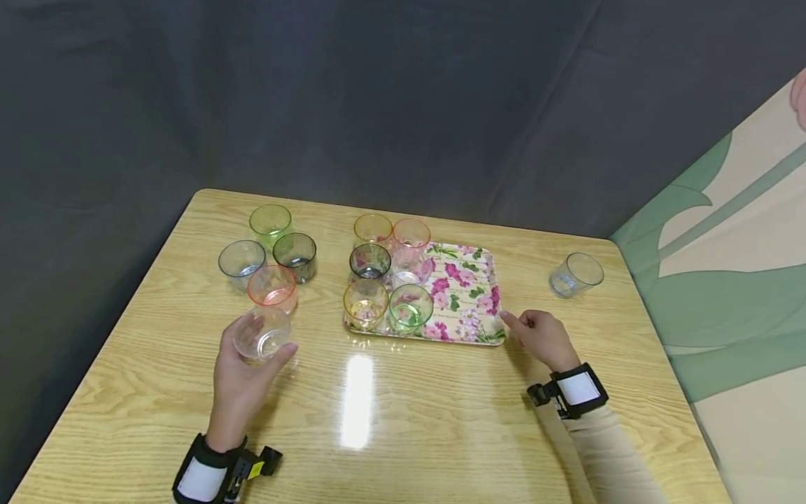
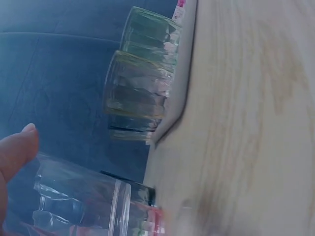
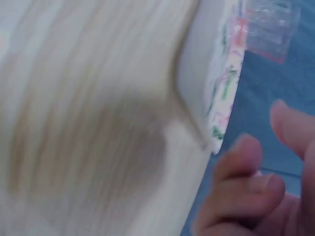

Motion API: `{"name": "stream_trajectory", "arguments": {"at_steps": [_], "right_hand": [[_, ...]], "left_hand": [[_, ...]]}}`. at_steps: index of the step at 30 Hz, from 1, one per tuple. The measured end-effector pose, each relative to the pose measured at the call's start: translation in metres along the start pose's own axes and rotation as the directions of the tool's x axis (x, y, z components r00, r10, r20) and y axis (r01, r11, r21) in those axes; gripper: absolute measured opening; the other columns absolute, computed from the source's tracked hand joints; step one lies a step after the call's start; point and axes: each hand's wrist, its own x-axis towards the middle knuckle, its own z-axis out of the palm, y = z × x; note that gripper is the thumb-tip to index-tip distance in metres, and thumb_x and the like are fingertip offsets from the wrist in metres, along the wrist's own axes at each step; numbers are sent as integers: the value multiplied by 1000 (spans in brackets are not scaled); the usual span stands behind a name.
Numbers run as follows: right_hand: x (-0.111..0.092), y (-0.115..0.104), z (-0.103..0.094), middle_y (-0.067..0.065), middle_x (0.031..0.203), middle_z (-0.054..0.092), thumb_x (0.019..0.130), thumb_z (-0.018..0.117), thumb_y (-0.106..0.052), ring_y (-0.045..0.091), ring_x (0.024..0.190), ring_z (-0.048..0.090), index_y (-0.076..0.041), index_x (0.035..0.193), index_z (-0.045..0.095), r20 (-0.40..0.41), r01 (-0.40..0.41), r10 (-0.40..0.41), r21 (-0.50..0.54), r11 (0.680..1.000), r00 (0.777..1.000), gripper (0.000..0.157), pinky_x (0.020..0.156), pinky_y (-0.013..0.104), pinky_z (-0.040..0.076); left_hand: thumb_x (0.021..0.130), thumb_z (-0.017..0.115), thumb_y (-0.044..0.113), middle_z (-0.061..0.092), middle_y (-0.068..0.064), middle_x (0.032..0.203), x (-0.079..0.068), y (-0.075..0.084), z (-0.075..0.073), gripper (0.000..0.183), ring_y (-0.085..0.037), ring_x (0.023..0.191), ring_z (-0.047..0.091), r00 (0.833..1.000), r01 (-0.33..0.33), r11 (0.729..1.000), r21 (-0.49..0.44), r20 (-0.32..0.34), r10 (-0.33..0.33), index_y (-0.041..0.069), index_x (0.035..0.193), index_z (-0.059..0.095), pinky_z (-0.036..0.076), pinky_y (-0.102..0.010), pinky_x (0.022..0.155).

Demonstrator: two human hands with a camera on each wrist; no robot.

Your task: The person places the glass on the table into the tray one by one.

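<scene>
My left hand [image 1: 242, 381] holds a clear glass [image 1: 264, 343] between thumb and fingers, in front of a red-rimmed glass [image 1: 273, 290]. In the left wrist view the thumb [image 2: 17, 150] lies along the side of this clear glass [image 2: 74, 201]. My right hand [image 1: 543, 339] is beside the right front corner of a flowered tray [image 1: 466, 301], holding nothing. Its fingers [image 3: 241, 196] are loosely bent, and in the right wrist view they appear apart from the tray edge [image 3: 192, 93]. On the tray's left half stand yellow, green, dark grey and pink glasses [image 1: 411, 311].
Behind the red-rimmed glass stand a green glass [image 1: 271, 224], a dark grey glass [image 1: 296, 257] and a bluish-grey glass [image 1: 242, 262]. Another bluish clear glass [image 1: 576, 274] is at the table's right side. A dark curtain [image 1: 403, 105] hangs behind the wooden table [image 1: 428, 420].
</scene>
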Motion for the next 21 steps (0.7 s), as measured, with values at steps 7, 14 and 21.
{"name": "stream_trajectory", "arguments": {"at_steps": [7,14,21], "right_hand": [[-3,-24,2,5,65,54,91,58,-39,16,53,47,-7,75,58,-369,141,-89,114,983,925,36,44,25,35],[-20,-69,1,8,85,56,89,62,-13,17,77,49,2,96,58,-504,340,-156,297,892,849,17,59,20,38],[-35,-105,5,3,114,52,91,52,2,25,107,46,13,117,45,-485,536,-309,450,714,818,29,84,25,39]], "left_hand": [[71,80,5,50,-10,132,-2,7,7,78,-16,123,41,996,-85,996,-34,18,86,5,135,35,28,-50,109],[65,82,-1,53,-8,129,-6,13,16,77,-16,121,43,975,-197,976,-92,89,205,-1,125,35,27,-39,109],[66,83,3,43,-9,135,-10,19,24,80,-18,126,36,941,-229,969,-92,235,245,7,134,41,29,-20,110]]}}
